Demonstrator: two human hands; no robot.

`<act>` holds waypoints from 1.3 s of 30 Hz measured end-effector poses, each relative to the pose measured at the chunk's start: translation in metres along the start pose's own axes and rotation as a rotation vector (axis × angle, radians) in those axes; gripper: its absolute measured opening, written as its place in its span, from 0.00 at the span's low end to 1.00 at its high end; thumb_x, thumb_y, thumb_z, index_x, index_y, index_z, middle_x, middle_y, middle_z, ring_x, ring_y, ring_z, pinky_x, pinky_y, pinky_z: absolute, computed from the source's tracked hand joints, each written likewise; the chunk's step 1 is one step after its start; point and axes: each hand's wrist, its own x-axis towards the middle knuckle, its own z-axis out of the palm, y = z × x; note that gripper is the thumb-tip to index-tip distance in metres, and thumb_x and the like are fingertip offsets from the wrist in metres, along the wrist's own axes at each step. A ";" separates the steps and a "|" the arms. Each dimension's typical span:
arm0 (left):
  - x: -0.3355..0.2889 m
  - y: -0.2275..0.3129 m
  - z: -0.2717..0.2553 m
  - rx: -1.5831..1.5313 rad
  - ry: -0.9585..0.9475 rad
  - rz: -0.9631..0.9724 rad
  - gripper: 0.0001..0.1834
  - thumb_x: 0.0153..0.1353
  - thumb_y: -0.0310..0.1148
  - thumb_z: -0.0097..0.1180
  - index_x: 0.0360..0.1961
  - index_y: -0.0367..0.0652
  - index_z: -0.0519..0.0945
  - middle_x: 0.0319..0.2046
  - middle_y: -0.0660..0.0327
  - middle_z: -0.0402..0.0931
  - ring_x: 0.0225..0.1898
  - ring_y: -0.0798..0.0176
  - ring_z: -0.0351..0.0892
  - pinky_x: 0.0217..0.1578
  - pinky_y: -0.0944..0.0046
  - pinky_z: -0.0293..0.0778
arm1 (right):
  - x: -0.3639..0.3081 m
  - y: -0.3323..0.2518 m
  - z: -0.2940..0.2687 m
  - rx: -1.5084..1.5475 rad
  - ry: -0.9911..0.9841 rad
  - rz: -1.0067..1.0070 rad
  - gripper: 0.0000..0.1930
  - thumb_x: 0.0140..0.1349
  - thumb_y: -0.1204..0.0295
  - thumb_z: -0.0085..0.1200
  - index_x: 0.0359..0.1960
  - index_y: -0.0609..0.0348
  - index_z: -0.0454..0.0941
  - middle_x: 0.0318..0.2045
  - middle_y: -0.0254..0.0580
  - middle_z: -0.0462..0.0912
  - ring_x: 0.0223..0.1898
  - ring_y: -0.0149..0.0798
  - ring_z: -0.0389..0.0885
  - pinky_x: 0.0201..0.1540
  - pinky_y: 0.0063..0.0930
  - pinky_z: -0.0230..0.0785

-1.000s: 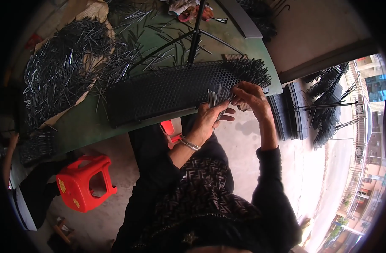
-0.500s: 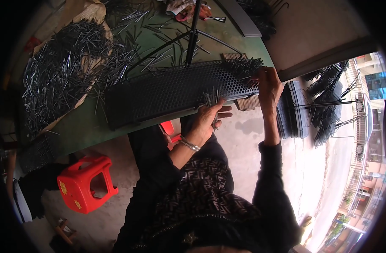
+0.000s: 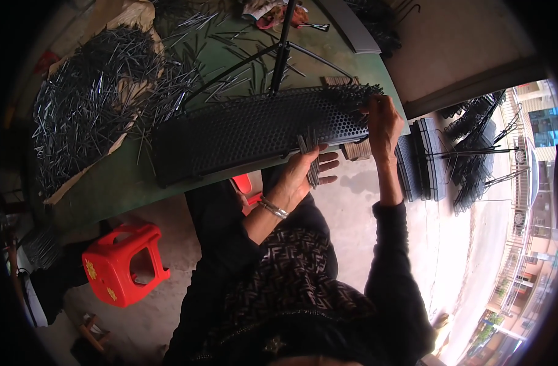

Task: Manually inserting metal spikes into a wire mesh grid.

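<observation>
Metal rods (image 3: 315, 174) rest clamped under the thumb of the left hand (image 3: 298, 171), fingers spread, at the near side of the perforated panel (image 3: 248, 131), while the curled right hand (image 3: 385, 127), grip unclear, has shifted the work to the far-right rod cluster (image 3: 351, 95).

The panel (image 3: 248, 134) lies right in the middle of what I can see: a long, dark slab pierced all over with small round holes. It stretches from left to right, its right end set slightly farther off, its left end sunk in shade. At its far right corner bristles a crowded clump of thin dark rods (image 3: 351, 96), tips poking out unevenly; the right hand (image 3: 385, 125) has its fingertips there, hiding whatever they pinch. Nearer, just off the panel's near edge, a small bundle of slim greyish rods (image 3: 313, 175) leans nearly upright, thumbed against the left hand's (image 3: 296, 174) palm
</observation>
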 end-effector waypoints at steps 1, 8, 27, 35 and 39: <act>-0.001 0.000 0.001 0.008 0.019 0.013 0.16 0.71 0.40 0.46 0.52 0.41 0.73 0.48 0.48 0.77 0.52 0.50 0.77 0.52 0.44 0.76 | 0.001 0.000 -0.001 0.056 -0.075 0.021 0.06 0.66 0.73 0.49 0.37 0.60 0.78 0.23 0.41 0.84 0.26 0.31 0.83 0.31 0.23 0.72; 0.001 -0.007 -0.007 0.017 0.026 0.083 0.14 0.70 0.39 0.50 0.47 0.41 0.74 0.33 0.58 0.77 0.28 0.67 0.74 0.25 0.68 0.70 | 0.004 -0.004 0.005 -0.100 -0.153 -0.120 0.05 0.63 0.71 0.54 0.37 0.54 0.81 0.32 0.42 0.81 0.33 0.41 0.82 0.35 0.30 0.71; -0.020 0.004 0.022 0.215 0.073 0.179 0.15 0.65 0.42 0.57 0.43 0.41 0.80 0.23 0.67 0.75 0.18 0.79 0.61 0.16 0.76 0.50 | -0.018 -0.007 0.003 -0.361 -0.027 -0.353 0.14 0.66 0.61 0.53 0.46 0.54 0.83 0.32 0.37 0.80 0.38 0.38 0.76 0.42 0.32 0.65; -0.023 0.008 0.029 0.404 0.081 0.173 0.11 0.65 0.40 0.56 0.40 0.44 0.80 0.28 0.61 0.81 0.18 0.80 0.61 0.14 0.79 0.48 | -0.032 -0.037 -0.023 0.490 -0.749 0.426 0.15 0.64 0.59 0.56 0.31 0.60 0.81 0.21 0.29 0.77 0.23 0.22 0.71 0.24 0.18 0.58; -0.024 0.008 0.030 0.389 0.076 0.135 0.08 0.65 0.40 0.55 0.37 0.49 0.80 0.29 0.60 0.83 0.18 0.80 0.63 0.15 0.79 0.50 | -0.035 -0.035 -0.026 0.528 -0.746 0.468 0.14 0.63 0.60 0.55 0.29 0.58 0.81 0.21 0.30 0.79 0.23 0.22 0.72 0.24 0.19 0.58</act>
